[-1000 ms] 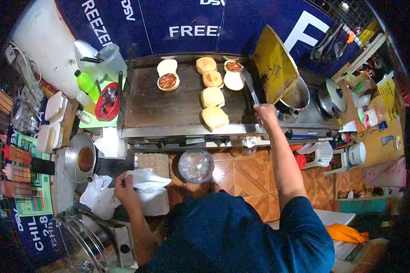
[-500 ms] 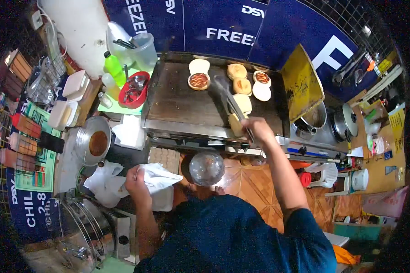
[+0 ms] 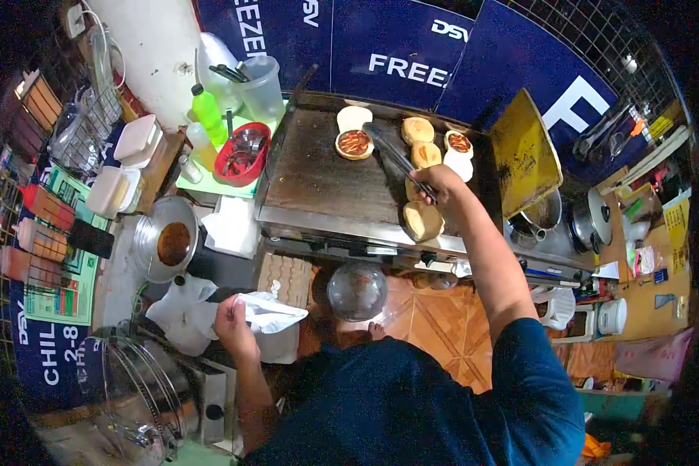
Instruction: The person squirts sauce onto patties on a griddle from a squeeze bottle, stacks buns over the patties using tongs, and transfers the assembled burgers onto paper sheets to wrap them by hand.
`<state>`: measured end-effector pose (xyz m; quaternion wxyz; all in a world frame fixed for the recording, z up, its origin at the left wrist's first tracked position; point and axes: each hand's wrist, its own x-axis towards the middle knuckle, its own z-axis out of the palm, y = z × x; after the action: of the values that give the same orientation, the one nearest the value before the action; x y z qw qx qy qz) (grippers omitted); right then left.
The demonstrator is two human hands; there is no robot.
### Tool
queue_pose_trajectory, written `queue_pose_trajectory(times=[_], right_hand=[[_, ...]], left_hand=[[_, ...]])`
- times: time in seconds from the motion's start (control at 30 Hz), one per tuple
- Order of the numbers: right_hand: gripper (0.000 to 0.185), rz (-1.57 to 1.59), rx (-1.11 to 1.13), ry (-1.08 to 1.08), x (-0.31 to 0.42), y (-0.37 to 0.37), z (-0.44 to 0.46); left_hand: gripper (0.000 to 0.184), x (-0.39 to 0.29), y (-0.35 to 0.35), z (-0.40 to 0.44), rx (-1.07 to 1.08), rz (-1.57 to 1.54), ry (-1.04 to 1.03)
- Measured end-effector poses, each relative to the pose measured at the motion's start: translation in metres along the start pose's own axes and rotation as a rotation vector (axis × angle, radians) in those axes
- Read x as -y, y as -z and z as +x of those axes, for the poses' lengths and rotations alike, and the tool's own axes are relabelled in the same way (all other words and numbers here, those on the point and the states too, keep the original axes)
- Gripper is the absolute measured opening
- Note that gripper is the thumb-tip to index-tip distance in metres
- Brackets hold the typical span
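My left hand (image 3: 235,326) is closed on a folded white paper wrapper (image 3: 272,314), held low in front of the counter. Over the griddle (image 3: 307,167), my right hand (image 3: 443,185) grips metal tongs (image 3: 398,161). The tongs' far end points back and left, close beside an open burger bun with a sauce-streaked patty (image 3: 354,143); its pale other half (image 3: 354,118) lies behind. Browned buns (image 3: 418,130) are under and beyond my hand, partly hidden. A pale bun (image 3: 423,221) rests at the griddle's front edge. Another sauced patty (image 3: 459,144) lies right.
A yellow splash board (image 3: 526,155) stands at the griddle's right, with pots (image 3: 590,217) past it. To the left are a red basket of utensils (image 3: 243,153), a green bottle (image 3: 207,111), white napkins (image 3: 233,227) and a wok (image 3: 165,239). Egg trays (image 3: 286,278) sit below.
My right hand and the tongs have moved toward the back of the griddle, away from the front bun, which shows more fully. My left hand still holds the paper wrapper. The view has shifted slightly.
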<state>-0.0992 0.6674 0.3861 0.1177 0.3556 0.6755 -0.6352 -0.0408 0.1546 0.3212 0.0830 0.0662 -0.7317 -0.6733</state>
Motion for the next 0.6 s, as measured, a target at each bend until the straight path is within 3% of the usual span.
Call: queue_pose_trajectory(times=[0.03, 0.2, 0.23, 0.3, 0.4, 0.43, 0.6], right_hand=[[0.022, 0.100, 0.040, -0.055, 0.006, 0.000, -0.004], [0.022, -0.105, -0.040, 0.013, -0.008, 0.003, 0.023], [0.021, -0.259, -0.121, 0.219, -0.029, 0.009, 0.048], [0.020, -0.412, -0.203, 0.422, -0.037, 0.004, 0.043], [0.018, -0.132, -0.361, 0.278, -0.033, -0.032, -0.020], [0.018, -0.152, -0.437, 0.385, -0.045, -0.037, -0.023], [0.020, -0.209, -0.489, 0.304, -0.071, -0.049, -0.063]], left_hand=[[0.013, 0.002, 0.000, 0.001, -0.011, -0.014, 0.017], [0.013, 0.006, -0.003, 0.002, 0.002, 0.007, -0.049], [0.013, 0.005, -0.004, 0.001, -0.008, 0.032, -0.048], [0.013, 0.005, -0.005, 0.000, -0.015, 0.058, -0.044], [0.014, 0.010, -0.007, 0.002, -0.024, 0.060, -0.049], [0.014, 0.014, -0.008, 0.003, -0.024, 0.034, -0.034], [0.015, -0.001, -0.018, 0.004, 0.000, 0.077, 0.001]])
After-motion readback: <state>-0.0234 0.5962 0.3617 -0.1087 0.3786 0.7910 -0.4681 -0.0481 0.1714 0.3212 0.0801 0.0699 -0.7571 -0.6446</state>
